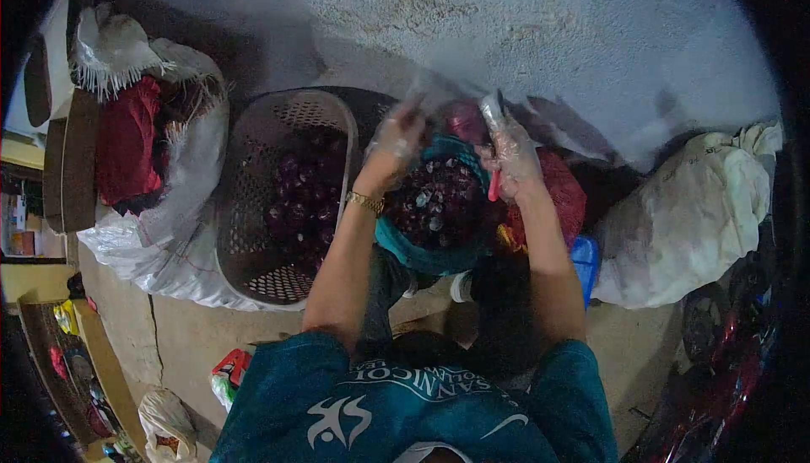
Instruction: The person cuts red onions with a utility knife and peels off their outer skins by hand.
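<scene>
My left hand (pixel 398 141), in a clear plastic glove, hovers over the left rim of a teal basket (pixel 413 259); motion smears its fingers. My right hand (pixel 513 159), also gloved in clear plastic, is closed around a knife (pixel 493 112) above the basket's right rim. Its shiny blade points up toward the wall, and a red handle end pokes out below the fingers. Dark purple, onion-like bulbs (pixel 434 201) fill the teal basket, with some pale pieces on top. A rounded reddish-purple thing (pixel 467 121) lies behind the rim, between my hands; its kind is unclear.
On the left stands a grey perforated basket (pixel 226 210) holding more purple bulbs. White woven sacks (pixel 190 248) lie beyond it, and another sack (pixel 692 218) leans at the right. A red mesh bag (pixel 564 201) and blue container (pixel 585 265) sit by my right forearm. A rough wall (pixel 548 24) rises ahead.
</scene>
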The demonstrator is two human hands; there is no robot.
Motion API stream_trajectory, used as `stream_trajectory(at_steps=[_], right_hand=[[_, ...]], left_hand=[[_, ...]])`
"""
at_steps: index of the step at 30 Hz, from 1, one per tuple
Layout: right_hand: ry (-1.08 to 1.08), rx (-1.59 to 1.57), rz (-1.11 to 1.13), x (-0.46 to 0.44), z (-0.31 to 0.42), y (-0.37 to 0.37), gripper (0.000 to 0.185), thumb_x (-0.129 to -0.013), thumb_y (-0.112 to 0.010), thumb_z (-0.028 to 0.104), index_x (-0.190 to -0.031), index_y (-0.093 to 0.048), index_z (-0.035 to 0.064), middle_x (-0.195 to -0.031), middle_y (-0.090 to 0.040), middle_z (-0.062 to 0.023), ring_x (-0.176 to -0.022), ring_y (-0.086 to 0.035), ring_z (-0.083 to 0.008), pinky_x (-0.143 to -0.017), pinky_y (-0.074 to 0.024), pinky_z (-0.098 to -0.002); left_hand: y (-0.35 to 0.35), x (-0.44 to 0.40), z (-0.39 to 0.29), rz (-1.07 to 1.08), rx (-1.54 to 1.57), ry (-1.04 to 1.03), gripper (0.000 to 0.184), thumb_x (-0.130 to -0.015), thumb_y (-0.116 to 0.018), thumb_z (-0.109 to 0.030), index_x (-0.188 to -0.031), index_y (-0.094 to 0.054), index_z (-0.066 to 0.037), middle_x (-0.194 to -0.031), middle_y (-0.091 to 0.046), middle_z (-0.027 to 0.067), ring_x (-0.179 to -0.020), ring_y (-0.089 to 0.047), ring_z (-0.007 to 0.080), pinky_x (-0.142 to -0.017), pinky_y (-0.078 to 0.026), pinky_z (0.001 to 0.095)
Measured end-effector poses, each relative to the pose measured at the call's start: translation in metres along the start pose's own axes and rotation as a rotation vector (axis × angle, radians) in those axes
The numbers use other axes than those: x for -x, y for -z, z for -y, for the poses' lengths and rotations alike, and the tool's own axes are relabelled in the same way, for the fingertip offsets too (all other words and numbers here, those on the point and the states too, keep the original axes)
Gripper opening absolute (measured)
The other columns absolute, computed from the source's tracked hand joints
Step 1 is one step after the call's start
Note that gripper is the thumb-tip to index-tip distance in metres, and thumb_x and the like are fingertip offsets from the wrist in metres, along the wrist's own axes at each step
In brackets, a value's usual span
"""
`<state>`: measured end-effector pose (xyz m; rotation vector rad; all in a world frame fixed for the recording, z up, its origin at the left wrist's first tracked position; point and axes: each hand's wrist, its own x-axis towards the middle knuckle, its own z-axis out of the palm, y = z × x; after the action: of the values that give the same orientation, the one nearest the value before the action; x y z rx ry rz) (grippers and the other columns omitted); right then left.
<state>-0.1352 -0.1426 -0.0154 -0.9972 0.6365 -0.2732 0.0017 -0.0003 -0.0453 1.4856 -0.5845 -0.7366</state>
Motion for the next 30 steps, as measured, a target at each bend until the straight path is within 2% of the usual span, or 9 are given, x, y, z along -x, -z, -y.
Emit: stream_trajectory(at_steps=[1, 3, 7, 10, 12, 18, 20, 28, 30], right_hand=[[0.001, 0.009, -0.032, -0.007, -0.004, 0.006, 0.047, -0.087, -0.063, 0.040, -0.121, -0.046, 0.0132, -0.081, -0.043, 0.0011, -0.055, -0.045, -0.0070, -0.038, -0.0308, -0.0169], [0.000, 0.020, -0.062, -0.011, -0.007, 0.010, 0.046, -0.087, -0.062, 0.038, -0.122, -0.045, 0.0132, -0.080, -0.043, 0.0012, -0.055, -0.046, -0.0076, -0.038, -0.0309, -0.0171], [0.007, 0.029, -0.044, 0.000, 0.001, 0.002, 0.047, -0.089, -0.060, 0.034, -0.127, -0.043, 0.0131, -0.081, -0.043, 0.0005, -0.055, -0.045, -0.0083, -0.039, -0.0322, -0.0180], [0.009, 0.103, -0.086, -0.003, -0.001, 0.001, 0.047, -0.090, -0.059, 0.035, -0.128, -0.043, 0.0127, -0.081, -0.044, 0.0002, -0.054, -0.044, -0.0078, -0.039, -0.0325, -0.0183], [-0.004, 0.154, -0.098, -0.003, -0.002, 0.000, 0.047, -0.090, -0.059, 0.035, -0.128, -0.044, 0.0122, -0.081, -0.045, 0.0000, -0.053, -0.043, -0.0075, -0.040, -0.0326, -0.0182], [-0.115, -0.152, -0.011, 0.005, 0.008, -0.005, 0.039, -0.090, -0.059, 0.039, -0.111, -0.049, 0.0086, -0.080, -0.048, -0.0004, -0.056, -0.043, -0.0079, -0.039, -0.0314, -0.0182], [-0.065, -0.253, 0.199, 0.009, 0.013, -0.006, 0.037, -0.088, -0.060, 0.039, -0.106, -0.050, 0.0090, -0.082, -0.049, 0.0000, -0.058, -0.045, -0.0077, -0.039, -0.0301, -0.0173], [0.103, 0.017, 0.116, 0.002, 0.002, 0.000, 0.036, -0.090, -0.060, 0.027, -0.117, -0.048, 0.0067, -0.085, -0.050, -0.0009, -0.060, -0.047, -0.0068, -0.041, -0.0328, -0.0167], [0.132, 0.038, 0.060, 0.001, -0.001, 0.002, 0.036, -0.090, -0.058, 0.024, -0.120, -0.047, 0.0063, -0.085, -0.049, -0.0006, -0.059, -0.047, -0.0063, -0.041, -0.0341, -0.0171]], left_hand=[[-0.001, 0.006, -0.004, 0.000, 0.000, 0.000, 0.069, -0.084, -0.064, -0.035, -0.134, -0.037, 0.005, -0.097, -0.064, 0.0092, -0.094, -0.060, 0.0212, -0.090, -0.044, 0.0306], [-0.002, 0.014, -0.011, 0.243, -1.078, 0.147, 0.105, -0.070, -0.074, -0.046, -0.140, -0.019, 0.009, -0.101, -0.066, 0.0187, -0.099, -0.061, 0.0342, -0.092, -0.045, 0.0351], [-0.004, 0.011, -0.001, 0.293, -0.989, 0.277, 0.132, -0.053, -0.080, -0.057, -0.142, -0.007, 0.009, -0.119, -0.056, 0.0262, -0.115, -0.051, 0.0398, -0.098, -0.040, 0.0369], [-0.007, 0.007, -0.009, 0.136, -0.866, -0.043, 0.126, -0.055, -0.080, -0.055, -0.142, -0.013, 0.006, -0.135, -0.043, 0.0257, -0.127, -0.041, 0.0360, -0.102, -0.036, 0.0380], [-0.014, 0.004, -0.020, 0.252, -0.467, -0.249, 0.103, -0.069, -0.079, -0.034, -0.142, -0.017, 0.005, -0.136, -0.042, 0.0231, -0.126, -0.042, 0.0287, -0.105, -0.033, 0.0375], [-0.027, 0.003, -0.026, 0.257, 0.140, -0.156, 0.064, -0.077, -0.074, -0.014, -0.130, -0.040, 0.000, -0.125, -0.050, 0.0130, -0.114, -0.048, 0.0209, -0.100, -0.039, 0.0334], [-0.025, -0.001, -0.018, 0.239, 0.201, -0.138, 0.065, -0.076, -0.075, -0.014, -0.129, -0.041, 0.000, -0.125, -0.050, 0.0129, -0.115, -0.048, 0.0212, -0.100, -0.039, 0.0335], [-0.019, 0.005, -0.039, 0.159, 0.184, -0.210, 0.070, -0.069, -0.080, -0.009, -0.128, -0.043, 0.000, -0.125, -0.050, 0.0104, -0.117, -0.046, 0.0187, -0.100, -0.039, 0.0333], [-0.018, -0.003, -0.026, 0.229, 0.040, -0.387, 0.071, -0.068, -0.080, -0.009, -0.129, -0.043, -0.001, -0.126, -0.050, 0.0094, -0.117, -0.045, 0.0178, -0.100, -0.039, 0.0332]])
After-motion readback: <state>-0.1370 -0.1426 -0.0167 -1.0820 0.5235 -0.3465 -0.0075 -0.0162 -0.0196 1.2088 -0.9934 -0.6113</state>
